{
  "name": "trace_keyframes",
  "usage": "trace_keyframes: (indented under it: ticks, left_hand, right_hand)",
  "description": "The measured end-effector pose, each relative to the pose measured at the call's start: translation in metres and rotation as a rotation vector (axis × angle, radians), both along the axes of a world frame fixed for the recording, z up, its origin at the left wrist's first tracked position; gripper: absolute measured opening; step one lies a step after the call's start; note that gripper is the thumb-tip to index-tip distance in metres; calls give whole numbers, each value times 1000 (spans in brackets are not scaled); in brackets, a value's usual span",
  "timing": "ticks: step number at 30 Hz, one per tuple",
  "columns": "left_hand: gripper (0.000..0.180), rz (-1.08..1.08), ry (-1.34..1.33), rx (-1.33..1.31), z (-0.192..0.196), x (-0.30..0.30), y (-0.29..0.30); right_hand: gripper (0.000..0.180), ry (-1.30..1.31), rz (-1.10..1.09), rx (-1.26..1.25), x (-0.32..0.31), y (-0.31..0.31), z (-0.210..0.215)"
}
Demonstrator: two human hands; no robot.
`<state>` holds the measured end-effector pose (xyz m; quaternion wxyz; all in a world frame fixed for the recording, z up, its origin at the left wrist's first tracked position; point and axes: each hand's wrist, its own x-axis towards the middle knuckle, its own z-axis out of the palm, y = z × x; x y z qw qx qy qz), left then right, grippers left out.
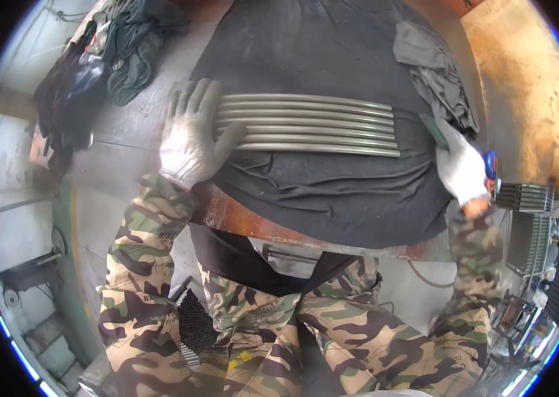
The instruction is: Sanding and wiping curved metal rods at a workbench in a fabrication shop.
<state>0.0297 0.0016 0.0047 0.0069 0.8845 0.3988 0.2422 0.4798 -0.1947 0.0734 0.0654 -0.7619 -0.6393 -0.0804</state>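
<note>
steel: a row of tubes (309, 124) lies flat on a black cloth (332, 192), side by side, touching one another.
long axis: running left to right across the view, bowed a little by the lens, the near tube closest to the person's body.
left hand (193, 135): in a white knit glove, fingers spread wide, palm pressed on the left ends of the tubes. nothing is clamped here, it is a flat hold-down, not a grip.
right hand (459, 169): also gloved in white, just past the right ends of the tubes and a touch nearer the body. it is closed around a tool with a blue part (490, 165) showing at the back of the hand; what kind of tool, cannot tell.
which way: from the left hand the tubes run off to the right; from the right hand they run off to the left. left hand is on them, right hand is beside them, not touching as far as the view shows.
nearer hand: the left, plainly.
bench: a rusty steel table (240, 218) under the cloth, its front edge at the person's lap.
around: a grey rag (435, 73) bunched beyond the right ends, dark clothes (127, 53) heaped at the far left, an orange board (524, 86) at the right.
sleeves: camouflage on both arms.
</note>
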Motion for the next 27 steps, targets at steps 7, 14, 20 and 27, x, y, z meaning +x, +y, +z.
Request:
trace_keyframes:
  ticks: [7, 14, 20, 27]
  left_hand:
    - [74, 17, 34, -171, 19, 9, -9]
    - [75, 30, 32, -236, 29, 13, -9]
    - [76, 21, -4, -221, 25, 14, -10]
    - [76, 8, -44, -183, 20, 11, -11]
  right_hand:
    - [47, 45, 190, -78, -86, -50, 85]
    - [37, -106, 485, 289, -105, 59, 31]
    - [47, 152, 571, 15, -118, 86, -2]
    - [64, 224, 561, -14, -100, 85, 10]
